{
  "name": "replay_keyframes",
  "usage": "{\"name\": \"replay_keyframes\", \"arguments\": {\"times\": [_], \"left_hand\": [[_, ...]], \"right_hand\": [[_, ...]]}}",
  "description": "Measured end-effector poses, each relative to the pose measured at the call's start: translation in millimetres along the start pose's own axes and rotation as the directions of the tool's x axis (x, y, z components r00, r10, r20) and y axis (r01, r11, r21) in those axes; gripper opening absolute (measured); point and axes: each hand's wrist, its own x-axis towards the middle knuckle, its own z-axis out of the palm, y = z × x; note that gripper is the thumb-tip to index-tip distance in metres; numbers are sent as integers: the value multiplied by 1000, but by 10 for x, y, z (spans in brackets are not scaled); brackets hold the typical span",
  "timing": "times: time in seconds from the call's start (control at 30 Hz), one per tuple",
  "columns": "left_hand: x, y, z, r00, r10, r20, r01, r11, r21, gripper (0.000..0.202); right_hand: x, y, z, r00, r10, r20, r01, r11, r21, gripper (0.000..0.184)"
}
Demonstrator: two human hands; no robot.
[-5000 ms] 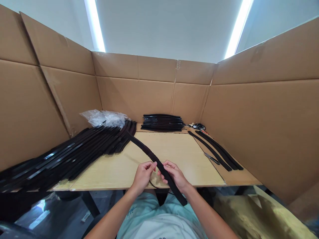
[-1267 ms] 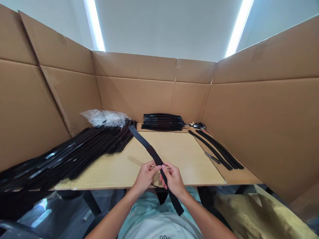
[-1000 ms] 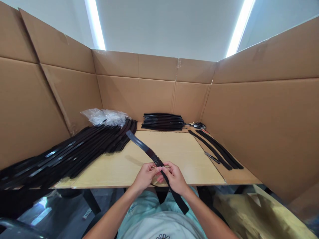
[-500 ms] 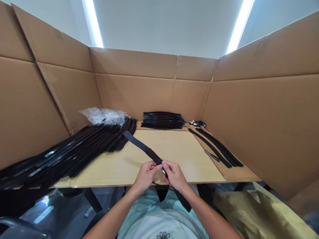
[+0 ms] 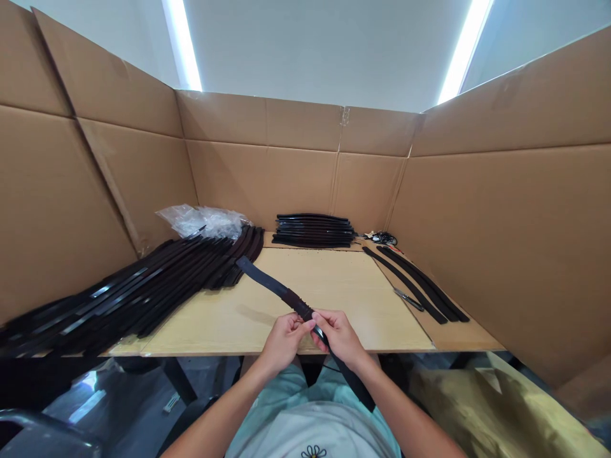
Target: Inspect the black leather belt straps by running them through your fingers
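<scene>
Both hands pinch one long black strip (image 5: 267, 278) over the front edge of the table. A bunched, wrinkled dark sleeve sits around its middle, just beyond my fingers. My left hand (image 5: 285, 337) grips the strip from the left, thumb on top. Against it, my right hand (image 5: 340, 334) holds the same strip with thumb and fingers. The far end points up and left above the table; the near end hangs down over my lap past my right wrist. A shiny patch shows on the strip between the hands. My fingertips hide part of the sleeve's edge.
Many black strips (image 5: 157, 286) are piled on the left, beside clear plastic bags (image 5: 205, 221). A neat stack of strips (image 5: 312, 230) lies at the back. On the right are several loose strips (image 5: 415, 286), scissors (image 5: 408, 299) and a small tangle of cords (image 5: 382, 238). Cardboard walls (image 5: 286, 172) enclose the table (image 5: 334, 280).
The wrinkled sleeve bunches a little more tightly toward my hands, baring more of the strip's far part. Both hands stay on the strip; the view has shifted slightly.
</scene>
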Motion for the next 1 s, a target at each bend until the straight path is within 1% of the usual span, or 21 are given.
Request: {"name": "replay_keyframes", "arguments": {"times": [0.07,0.17,0.23,0.3,0.33,0.4,0.47,0.53,0.57,0.63,0.7,0.77,0.83,0.93,1.0], "left_hand": [[-12,9,14,1000,4,-28,-4,1000,11,31],[-20,13,3,995,-28,-97,30,999,21,33],[-20,15,-21,987,-31,-158,39,998,51,35],[-21,17,-42,982,-19,-190,37,995,92,36],[-22,18,-48,982,-14,-188,34,994,104,35],[-28,18,-48,990,-15,-143,29,995,96,34],[-36,16,-34,995,-16,-99,24,997,73,32],[-42,18,-15,995,-11,-101,17,998,60,31],[-44,22,-5,995,-11,-101,17,998,56,30],[-46,36,13,997,-9,-74,12,999,42,30],[-48,52,27,1000,-7,-19,7,1000,24,29],[-51,63,37,1000,2,-13,-1,1000,17,29],[-56,66,40,999,6,-49,-5,1000,26,29],[-66,64,39,988,29,-154,-16,996,83,31],[-74,60,36,979,37,-200,-13,993,118,33]], "right_hand": [[-9,7,2,1000,-2,-9,2,999,-50,46],[-24,8,10,999,1,-49,-8,991,-132,45],[-39,6,16,997,6,-73,-19,983,-183,44],[-56,-3,15,997,7,-76,-22,979,-201,43],[-63,-12,9,998,10,-63,-22,981,-192,43],[-73,-42,-13,999,33,-6,-33,990,-138,43],[-73,-82,-39,995,71,66,-68,997,-45,43],[-66,-120,-57,988,105,109,-110,993,48,43],[-62,-134,-59,988,106,109,-116,990,81,42],[-55,-144,-50,994,76,84,-85,991,100,41],[-52,-130,-30,998,25,56,-30,997,73,41],[-53,-100,-12,999,-10,43,9,1000,27,43],[-58,-69,-1,1000,-18,25,19,1000,-13,44],[-70,-43,6,1000,-4,-10,3,997,-78,46],[-83,-46,12,999,2,-35,-7,992,-124,47]]}}
